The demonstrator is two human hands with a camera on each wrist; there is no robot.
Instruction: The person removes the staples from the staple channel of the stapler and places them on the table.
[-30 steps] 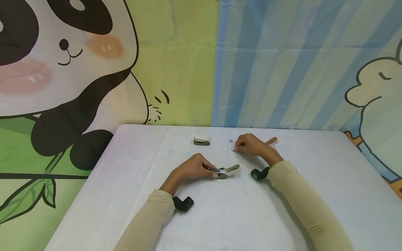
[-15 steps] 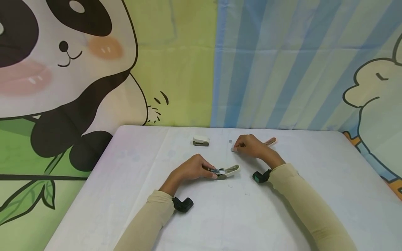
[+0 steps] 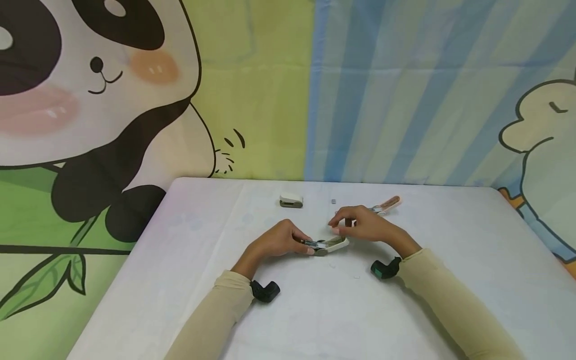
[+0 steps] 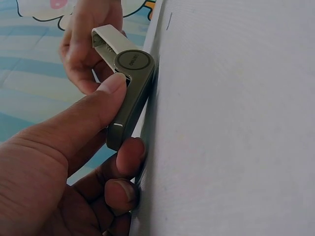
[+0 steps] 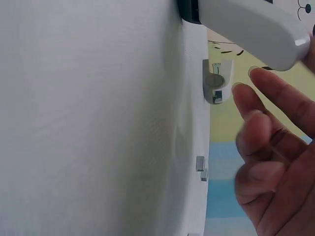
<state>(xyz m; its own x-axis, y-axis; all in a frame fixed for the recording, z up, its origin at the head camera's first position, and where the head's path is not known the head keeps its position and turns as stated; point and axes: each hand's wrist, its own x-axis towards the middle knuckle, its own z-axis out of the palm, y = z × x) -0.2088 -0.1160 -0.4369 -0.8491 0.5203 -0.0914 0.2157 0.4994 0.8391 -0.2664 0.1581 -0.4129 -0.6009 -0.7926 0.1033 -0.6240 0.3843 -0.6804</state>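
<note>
In the head view, my left hand (image 3: 285, 239) grips a stapler (image 3: 338, 245) low over the table, its white lid swung up from the dark body. The left wrist view shows my left thumb (image 4: 114, 82) pressed on the stapler's dark side, beside the round hinge, with fingers curled underneath. My right hand (image 3: 360, 223) hovers at the lid's raised end. In the right wrist view its fingers (image 5: 283, 93) are loosely bent beside the white lid (image 5: 256, 32), with nothing visible between them. Small blocks of staples (image 5: 200, 163) lie on the table beyond.
Another white stapler (image 3: 291, 201) stands toward the back of the table (image 3: 202, 280). A small staple block (image 3: 333, 201) lies right of it. Behind my right hand is an orange-handled tool (image 3: 390, 202) with a metal end. Loose staples (image 3: 356, 277) lie nearer me.
My right hand has come from the staple blocks back toward me to the stapler's lid, its fingers loosening. More of the orange-handled tool shows. My left hand keeps its grip in place.
</note>
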